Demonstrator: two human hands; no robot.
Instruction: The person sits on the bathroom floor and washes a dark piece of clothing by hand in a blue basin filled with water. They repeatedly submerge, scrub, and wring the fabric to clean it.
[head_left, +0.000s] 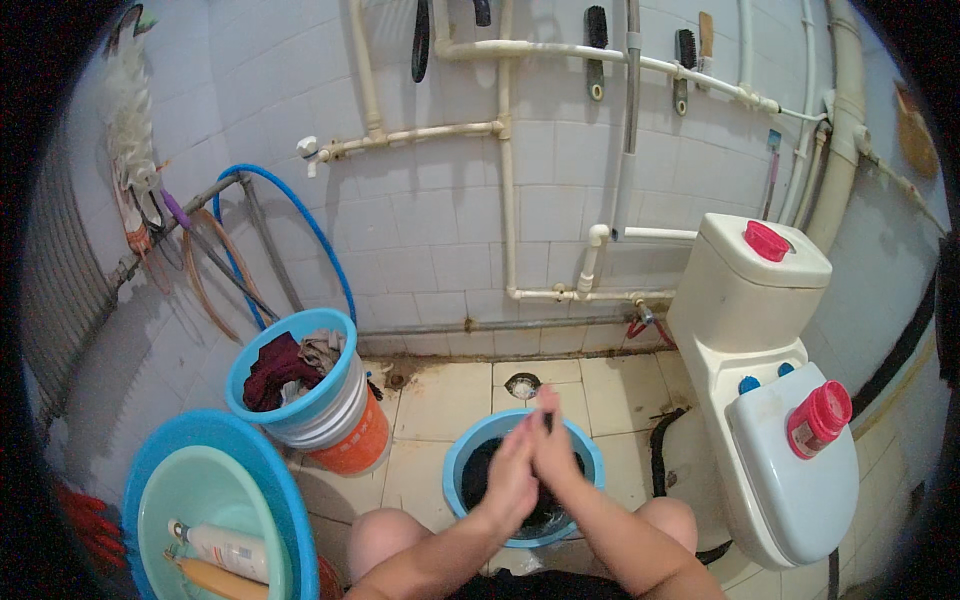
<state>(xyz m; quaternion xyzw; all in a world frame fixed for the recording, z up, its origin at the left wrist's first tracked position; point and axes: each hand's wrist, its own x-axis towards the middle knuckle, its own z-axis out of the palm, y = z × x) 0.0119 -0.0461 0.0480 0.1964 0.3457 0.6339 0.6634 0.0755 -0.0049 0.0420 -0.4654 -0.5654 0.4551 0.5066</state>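
Observation:
My left hand and my right hand are pressed together above a light blue plastic basin on the tiled floor. A small dark piece shows between them near the fingers; motion blur hides what it is. Dark cloth lies in the basin, with some water or suds at its lower right. Both hands look wet or blurred, and the finger positions are hard to make out. My knees are on either side of the basin.
A toilet stands at right with a red jar on its lid. At left are a blue basin of clothes on a bucket, and nested basins holding bottles. A floor drain lies beyond the basin.

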